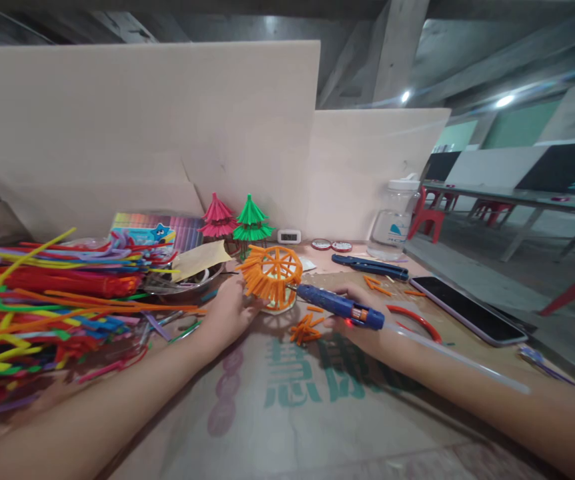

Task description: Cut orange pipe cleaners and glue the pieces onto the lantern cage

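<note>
An orange pipe-cleaner piece [267,273], a round spoked frame with a fringe of short stems on its left side, is held up by my left hand [232,310], whose fingers close on its lower left. My right hand [355,327] grips a blue hot glue gun [340,305] with a clear glue stick [462,363] sticking out of its back. The gun's nozzle points left and meets or nearly meets the orange rim. Below lies a small heap of cut orange stems [306,328] on the printed cardboard [287,427].
Bundles of coloured pipe cleaners [42,313] cover the left side. Behind stand a pink tree [217,217], a green tree [251,217] and a small clock [289,237]. To the right are a utility knife [370,267], phone [467,310] and water bottle [392,220].
</note>
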`<state>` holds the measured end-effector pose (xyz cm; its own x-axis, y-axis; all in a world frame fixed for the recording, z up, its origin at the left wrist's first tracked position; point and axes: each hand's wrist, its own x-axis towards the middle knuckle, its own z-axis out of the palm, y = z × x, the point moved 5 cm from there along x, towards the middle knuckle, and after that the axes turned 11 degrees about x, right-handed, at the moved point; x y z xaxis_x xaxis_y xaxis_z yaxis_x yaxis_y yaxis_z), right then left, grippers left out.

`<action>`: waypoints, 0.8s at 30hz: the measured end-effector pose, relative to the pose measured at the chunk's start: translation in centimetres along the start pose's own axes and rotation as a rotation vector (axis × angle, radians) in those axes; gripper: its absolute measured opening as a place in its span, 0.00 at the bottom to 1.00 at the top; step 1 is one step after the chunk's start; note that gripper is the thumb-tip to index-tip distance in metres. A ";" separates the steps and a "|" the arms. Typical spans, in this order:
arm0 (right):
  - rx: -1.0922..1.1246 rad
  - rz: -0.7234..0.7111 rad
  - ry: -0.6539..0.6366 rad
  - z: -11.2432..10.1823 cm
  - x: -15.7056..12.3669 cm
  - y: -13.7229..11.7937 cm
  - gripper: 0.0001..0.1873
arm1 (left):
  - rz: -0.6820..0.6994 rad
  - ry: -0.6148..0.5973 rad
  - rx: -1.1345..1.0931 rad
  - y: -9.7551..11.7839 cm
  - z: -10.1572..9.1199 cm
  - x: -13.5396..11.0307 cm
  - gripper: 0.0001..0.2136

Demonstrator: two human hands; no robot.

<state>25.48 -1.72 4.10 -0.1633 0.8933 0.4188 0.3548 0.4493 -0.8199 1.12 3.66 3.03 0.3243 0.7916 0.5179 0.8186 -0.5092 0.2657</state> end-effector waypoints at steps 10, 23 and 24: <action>0.009 -0.038 -0.025 0.1 0.0 0.8 0.17 | -0.002 -0.006 0.027 -0.1 0.1 0.0 0.18; -0.003 0.029 -0.003 0.1 0.0 0.5 0.15 | 0.012 -0.010 0.012 0.2 -0.1 0.0 0.18; 0.001 0.027 -0.003 0.0 0.0 0.4 0.15 | 0.014 -0.005 0.009 0.2 -0.1 0.0 0.18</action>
<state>25.59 -1.52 3.76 -0.1563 0.9050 0.3956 0.3582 0.4252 -0.8312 1.20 3.54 3.19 0.3385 0.7861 0.5172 0.8180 -0.5174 0.2512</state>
